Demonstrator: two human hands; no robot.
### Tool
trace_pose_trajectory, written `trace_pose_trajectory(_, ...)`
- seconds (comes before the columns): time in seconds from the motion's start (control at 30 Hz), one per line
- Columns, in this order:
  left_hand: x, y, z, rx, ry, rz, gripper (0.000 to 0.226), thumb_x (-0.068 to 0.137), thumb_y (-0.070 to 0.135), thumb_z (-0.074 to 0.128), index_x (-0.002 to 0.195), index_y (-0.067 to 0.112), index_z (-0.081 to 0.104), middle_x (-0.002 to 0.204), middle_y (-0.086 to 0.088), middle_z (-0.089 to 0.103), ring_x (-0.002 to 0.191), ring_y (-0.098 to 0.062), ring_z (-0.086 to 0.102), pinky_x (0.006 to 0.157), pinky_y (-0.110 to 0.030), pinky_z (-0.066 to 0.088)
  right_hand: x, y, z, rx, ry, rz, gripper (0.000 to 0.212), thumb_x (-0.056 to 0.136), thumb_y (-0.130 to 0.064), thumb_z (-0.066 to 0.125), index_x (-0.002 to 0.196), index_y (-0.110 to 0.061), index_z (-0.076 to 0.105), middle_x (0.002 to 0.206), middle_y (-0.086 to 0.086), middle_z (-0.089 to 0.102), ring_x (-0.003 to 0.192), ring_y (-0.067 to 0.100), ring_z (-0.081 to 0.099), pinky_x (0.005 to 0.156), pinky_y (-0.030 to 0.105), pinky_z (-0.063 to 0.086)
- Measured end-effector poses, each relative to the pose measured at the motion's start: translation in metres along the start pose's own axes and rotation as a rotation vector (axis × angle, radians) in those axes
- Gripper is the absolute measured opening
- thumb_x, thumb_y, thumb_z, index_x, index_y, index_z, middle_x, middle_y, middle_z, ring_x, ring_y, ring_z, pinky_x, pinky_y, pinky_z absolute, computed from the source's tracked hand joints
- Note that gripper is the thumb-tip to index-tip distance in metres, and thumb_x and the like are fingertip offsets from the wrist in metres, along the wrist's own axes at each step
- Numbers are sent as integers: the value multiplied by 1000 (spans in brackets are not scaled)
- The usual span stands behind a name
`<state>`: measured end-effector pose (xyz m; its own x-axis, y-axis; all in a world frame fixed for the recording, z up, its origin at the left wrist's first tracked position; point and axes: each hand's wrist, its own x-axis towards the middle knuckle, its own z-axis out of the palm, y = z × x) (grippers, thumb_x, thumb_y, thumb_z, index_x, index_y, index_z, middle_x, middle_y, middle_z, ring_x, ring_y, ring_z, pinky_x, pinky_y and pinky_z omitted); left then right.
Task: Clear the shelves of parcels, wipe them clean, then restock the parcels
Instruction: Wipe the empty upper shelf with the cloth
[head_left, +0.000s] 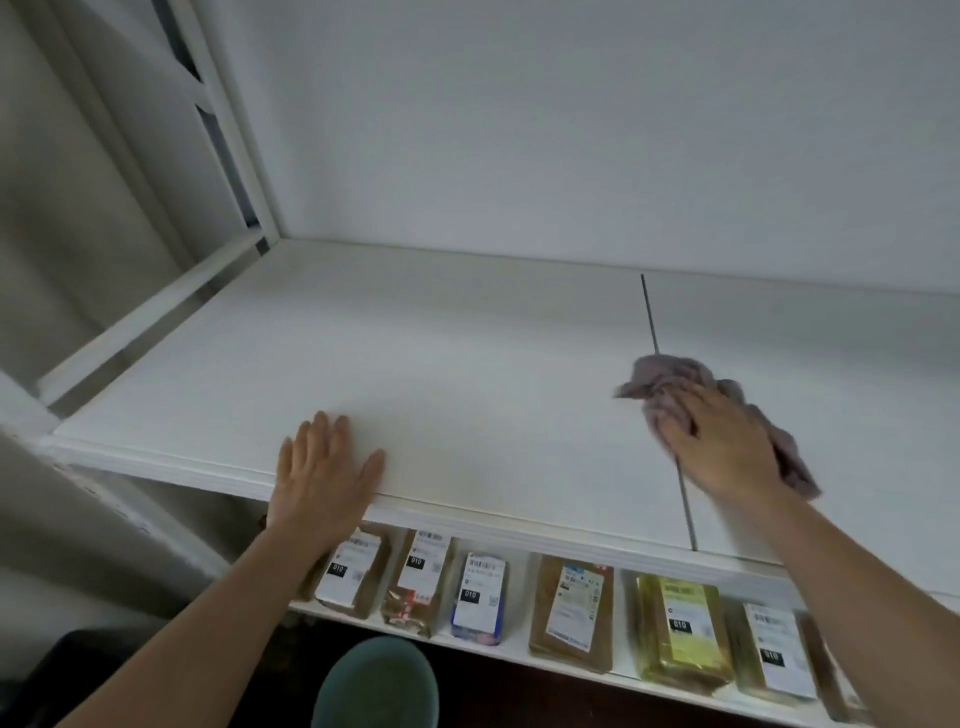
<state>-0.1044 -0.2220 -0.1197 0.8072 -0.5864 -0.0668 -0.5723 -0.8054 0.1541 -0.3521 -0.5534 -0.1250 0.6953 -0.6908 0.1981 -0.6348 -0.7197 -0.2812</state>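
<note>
We are gripping a crumpled mauve cloth (675, 387) in our right hand (727, 447), centre-right, while our left hand (324, 470) is lying flat on the bare white upper shelf (415, 364). Wiping seems underway; labelled brown parcels (571, 608) are waiting below, restocking undone.

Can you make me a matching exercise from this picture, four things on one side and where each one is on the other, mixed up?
Things:
1. left hand
2. mauve cloth
3. yellow parcel
4. green bucket

Places:
A. on the lower shelf, in the row of parcels
B. flat on the front edge of the upper shelf
C. below the shelves, at the bottom of the view
D. under the right hand on the upper shelf

Pairs: 1-B, 2-D, 3-A, 4-C
</note>
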Motion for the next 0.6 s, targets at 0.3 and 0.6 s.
trace_pose_trajectory(0.3,24,-32,5,142,7,252,104,66,70,-37,146,6,-21,158,-16,-21,146,-24,-21,118,-34,-13,115,-77,50,-27,-51,260,47,97,-38,25,133,-24,51,153,0,38,143,26,27,114,49,21)
trace_pose_trajectory(0.6,85,-62,-22,80,80,420,76,77,68,10,117,16,48,114,-3,43,109,-23,40,95,-39,38,94,-277,108,148,-144,-434,41,96,-42,38,132,-33,56,151,-11,44,144,11,30,116,42,25)
